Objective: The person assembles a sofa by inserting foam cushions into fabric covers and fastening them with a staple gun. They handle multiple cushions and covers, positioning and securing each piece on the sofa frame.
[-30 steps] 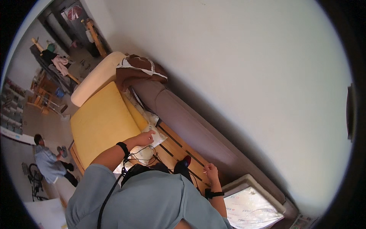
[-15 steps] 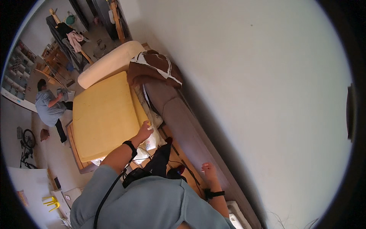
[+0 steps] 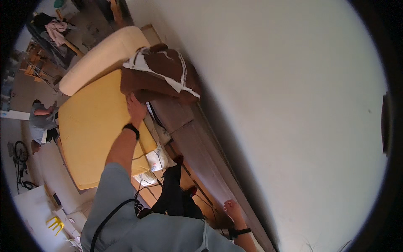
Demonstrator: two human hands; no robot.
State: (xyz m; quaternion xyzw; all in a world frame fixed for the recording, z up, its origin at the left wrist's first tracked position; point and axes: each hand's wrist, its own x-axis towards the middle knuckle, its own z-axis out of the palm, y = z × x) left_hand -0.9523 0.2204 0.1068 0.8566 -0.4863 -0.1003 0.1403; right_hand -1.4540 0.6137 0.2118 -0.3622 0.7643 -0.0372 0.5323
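Observation:
My left hand (image 3: 137,108) reaches far forward, laid open with fingers stretched along the right edge of a thick yellow foam cushion (image 3: 94,126). Its fingertips meet the lower edge of a bunched brown cloth with white patches (image 3: 161,71); whether they press on it I cannot tell. The cloth is draped over the cushion's far right corner and the end of a long grey-brown padded sofa part (image 3: 197,143). Low on the right, my right hand (image 3: 232,208) hangs by that padded part with its fingers curled in and nothing visible in them.
Behind the cushion lies a cream foam roll (image 3: 105,56). White plastic bags (image 3: 159,158) stick out beneath the cushion, beside wooden boards (image 3: 178,149) around my legs. A pale wall (image 3: 294,105) rises on the right. Another person (image 3: 42,122) bends at the left, near a bicycle (image 3: 21,166).
My left hand has moved forward from the cushion's near right side to its far right corner by the brown cloth. My view has shifted forward. The other person is bent lower.

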